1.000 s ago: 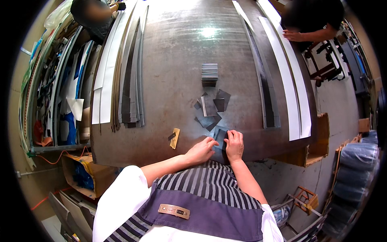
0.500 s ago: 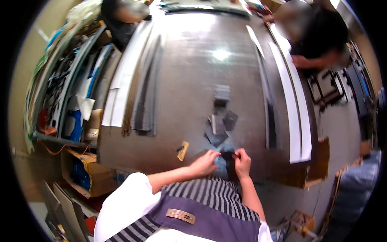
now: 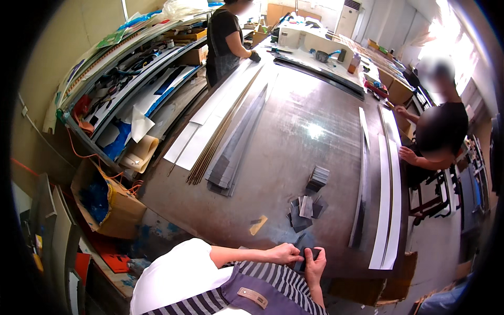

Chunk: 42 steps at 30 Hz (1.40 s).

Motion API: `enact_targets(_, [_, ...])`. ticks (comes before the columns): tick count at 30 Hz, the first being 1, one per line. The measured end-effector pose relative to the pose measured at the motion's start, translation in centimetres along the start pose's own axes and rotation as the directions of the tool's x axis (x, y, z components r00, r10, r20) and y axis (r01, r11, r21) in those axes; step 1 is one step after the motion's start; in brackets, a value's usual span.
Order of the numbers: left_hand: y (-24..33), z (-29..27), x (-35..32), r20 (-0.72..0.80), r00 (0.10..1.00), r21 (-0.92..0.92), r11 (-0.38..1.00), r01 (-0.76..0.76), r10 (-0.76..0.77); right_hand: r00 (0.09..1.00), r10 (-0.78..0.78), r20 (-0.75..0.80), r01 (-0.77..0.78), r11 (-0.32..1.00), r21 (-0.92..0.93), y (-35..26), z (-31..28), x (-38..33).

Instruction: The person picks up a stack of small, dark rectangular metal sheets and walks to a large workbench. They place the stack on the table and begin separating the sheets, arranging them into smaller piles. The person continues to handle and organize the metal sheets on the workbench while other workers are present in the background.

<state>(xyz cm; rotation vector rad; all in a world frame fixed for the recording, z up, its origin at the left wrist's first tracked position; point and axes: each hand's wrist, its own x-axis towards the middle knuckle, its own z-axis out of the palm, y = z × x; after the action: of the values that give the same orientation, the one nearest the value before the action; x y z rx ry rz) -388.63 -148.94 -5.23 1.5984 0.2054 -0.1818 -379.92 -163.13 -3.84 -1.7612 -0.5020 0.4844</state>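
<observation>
At the near edge of the table (image 3: 199, 210), my left hand (image 3: 285, 254) and my right hand (image 3: 315, 263) are closed on a small dark flat piece (image 3: 300, 265). The left fingers pinch one side of it, and the right thumb presses against the other. My fingers cover much of the piece. Just beyond lies a loose pile of small dark and grey squares (image 3: 301, 223). Behind the pile stands a neat stack of similar squares (image 3: 318, 178). A small tan scrap (image 3: 258, 225) rests to the left of the pile.
Long white strips (image 3: 202, 121), thin brown rods (image 3: 226, 128) and grey strips (image 3: 236, 142) lie along the table's left side; more white strips (image 3: 382, 210) lie right. One person (image 3: 223, 44) stands far left, another (image 3: 442, 126) at right. Shelves (image 3: 94, 134) and a cardboard box (image 3: 126, 212) are left.
The view has tilted up and swung, showing more of the room's far end. Both hands still hold the dark piece and have come closer together around it.
</observation>
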Motion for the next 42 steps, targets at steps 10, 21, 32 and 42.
enact_targets(10, [-2.4, 0.4, -2.2, -0.039, 0.998, 0.225, 0.973, 0.057, -0.05, 0.983, -0.144, 0.114, 0.183, 0.746, -0.64, 2.2, -1.3, 1.2])
enact_targets(21, [-2.1, 1.5, -3.8, -0.411, 0.907, 0.224, 0.954, 0.201, -0.095, 0.954, 0.015, 0.301, 0.292, 0.197, -0.936, 10.3, -9.4, 7.8])
enact_targets(32, [-0.3, 3.3, -1.5, -0.356, 0.934, 0.384, 0.914, 0.129, 0.017, 0.88, 0.03, 0.475, 0.391, 0.524, -0.757, 10.0, -11.5, 10.7])
enact_targets(42, [-0.8, 2.9, 1.8, -0.424, 0.906, 0.183, 0.98, 0.081, 0.005, 0.87, -0.11, 0.48, 0.374, 0.782, -0.499, 9.8, -9.0, 12.1])
